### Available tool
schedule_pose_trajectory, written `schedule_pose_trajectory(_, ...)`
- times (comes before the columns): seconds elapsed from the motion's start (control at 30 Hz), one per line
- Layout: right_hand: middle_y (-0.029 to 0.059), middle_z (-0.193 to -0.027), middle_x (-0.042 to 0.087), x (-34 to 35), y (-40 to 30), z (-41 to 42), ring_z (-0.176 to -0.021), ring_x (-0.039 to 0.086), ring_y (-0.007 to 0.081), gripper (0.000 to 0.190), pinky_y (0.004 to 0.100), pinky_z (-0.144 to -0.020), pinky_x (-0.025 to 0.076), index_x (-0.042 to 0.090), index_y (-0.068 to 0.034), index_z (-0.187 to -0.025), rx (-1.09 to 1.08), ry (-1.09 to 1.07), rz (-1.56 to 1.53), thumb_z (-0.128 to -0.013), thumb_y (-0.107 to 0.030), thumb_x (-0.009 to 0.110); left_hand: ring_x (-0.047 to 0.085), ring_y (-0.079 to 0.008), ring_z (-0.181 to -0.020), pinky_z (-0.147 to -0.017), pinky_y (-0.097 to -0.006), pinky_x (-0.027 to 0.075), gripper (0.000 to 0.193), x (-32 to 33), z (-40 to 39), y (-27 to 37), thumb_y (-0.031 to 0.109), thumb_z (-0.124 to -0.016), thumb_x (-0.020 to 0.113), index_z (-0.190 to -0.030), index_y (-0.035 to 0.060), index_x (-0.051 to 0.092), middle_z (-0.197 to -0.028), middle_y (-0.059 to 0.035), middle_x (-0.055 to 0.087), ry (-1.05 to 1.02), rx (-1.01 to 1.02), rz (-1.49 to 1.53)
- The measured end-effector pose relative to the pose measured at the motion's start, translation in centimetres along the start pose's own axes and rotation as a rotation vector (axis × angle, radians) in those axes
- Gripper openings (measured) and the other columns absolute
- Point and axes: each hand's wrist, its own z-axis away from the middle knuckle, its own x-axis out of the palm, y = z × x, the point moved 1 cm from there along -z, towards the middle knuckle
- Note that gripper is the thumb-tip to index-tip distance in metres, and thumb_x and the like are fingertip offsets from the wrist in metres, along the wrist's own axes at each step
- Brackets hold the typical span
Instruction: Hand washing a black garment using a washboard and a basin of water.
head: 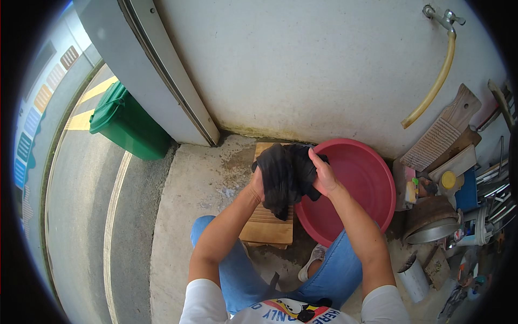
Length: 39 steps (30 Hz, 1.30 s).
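Observation:
A bunched black cloth (283,174) is held up between my two hands, above a wooden washboard (267,231) with a ridged middle. My left hand (257,184) grips the cloth's left side, its fingers partly hidden behind the folds. On the right side, my right hand (323,174) holds the cloth, with the thumb pointing up and the fingers partly hidden under it. Beside the washboard stands a large red plastic basin (360,182); my right hand is over its left part. No water can be made out in the basin.
A tap (443,18) with a yellowish hose (437,85) is on the wall. At right, another washboard (433,141) leans by boards, a metal pan (435,233), a bucket (475,227) and a pipe piece (413,279). A green wheeled bin (137,129) stands left, beside the road.

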Motion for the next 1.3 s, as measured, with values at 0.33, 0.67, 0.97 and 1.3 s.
schedule_pose_trajectory(0.33,0.0084,-0.129,0.060,-4.3,-4.2,2.2,-0.119,0.056,0.0224,0.051,0.0381,-0.103,0.041,0.055,-0.005,-0.129,-0.262,0.218,-0.144,-0.099,-0.045,0.043,0.056,-0.0292,-0.119,-0.104,-0.0446,0.043,0.051,-1.7,4.2,3.2,0.038,-0.099,0.033,-0.129,0.0023,0.054,-0.131,-0.0137,0.057,0.347,0.261,-0.132)
schedule_pose_trajectory(0.67,0.0084,-0.140,0.050,0.4,-3.7,3.3,-0.129,0.046,0.0255,0.083,0.0438,-0.110,0.033,0.045,-0.007,-0.139,-0.315,0.288,-0.137,-0.088,-0.072,0.042,0.050,-0.0317,-0.125,-0.110,-0.0468,0.036,0.061,0.0,6.1,3.6,0.049,-0.096,0.034,-0.133,0.0036,0.051,-0.137,-0.0139,0.053,0.340,0.402,-0.097)
schedule_pose_trajectory(0.97,0.0088,-0.108,0.068,-2.1,-3.9,2.2,-0.099,0.064,0.0203,0.037,0.0354,-0.090,0.052,0.064,-0.003,-0.115,-0.227,0.231,0.174,-0.080,-0.007,0.076,0.051,-0.0325,-0.125,-0.109,-0.0484,0.036,0.063,-0.6,6.9,4.5,0.048,-0.096,0.031,-0.134,0.0022,0.050,-0.138,-0.0157,0.052,0.389,0.362,-0.213)
schedule_pose_trajectory(1.3,0.0094,-0.120,0.062,-3.7,-6.1,4.5,-0.107,0.060,0.0167,0.041,0.0299,-0.095,0.047,0.058,0.004,-0.123,-0.483,0.438,0.441,-0.082,0.008,0.061,0.051,-0.0287,-0.126,-0.109,-0.0439,0.037,0.055,-2.0,9.8,7.9,0.036,-0.094,0.034,-0.134,0.0025,0.050,-0.138,-0.0134,0.052,0.272,0.446,-0.277)
